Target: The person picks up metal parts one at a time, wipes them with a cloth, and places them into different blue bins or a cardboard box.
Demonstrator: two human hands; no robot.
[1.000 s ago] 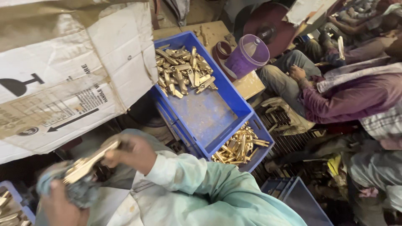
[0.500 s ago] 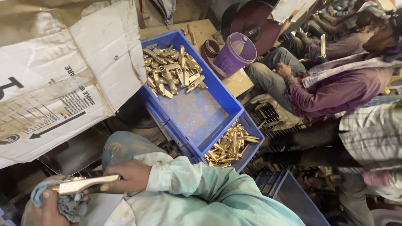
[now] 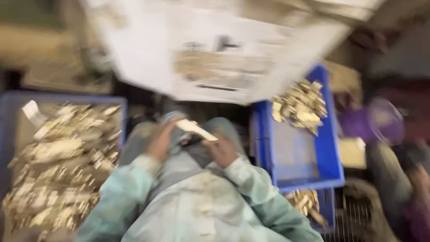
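The picture is heavily blurred by motion. My left hand (image 3: pixel 160 141) and my right hand (image 3: pixel 222 151) meet over my lap, both on a pale flat brass piece (image 3: pixel 195 130) wrapped partly in a grey cloth (image 3: pixel 172 120). Light green sleeves cover both my arms. A blue crate (image 3: pixel 8 117) at my left is heaped with brass pieces (image 3: pixel 62 161). Another blue crate (image 3: pixel 333 148) at my right holds a small pile of brass pieces (image 3: pixel 301 106) at its far end.
A large white cardboard box (image 3: pixel 224 49) stands just beyond my knees. A purple bucket (image 3: pixel 380 123) and another person (image 3: pixel 412 179) are at the far right. More brass pieces (image 3: pixel 307 201) lie in a lower crate by my right elbow.
The view has swung left, bringing the full crate at my left into sight. My hands have come together at the middle with the brass piece between them.
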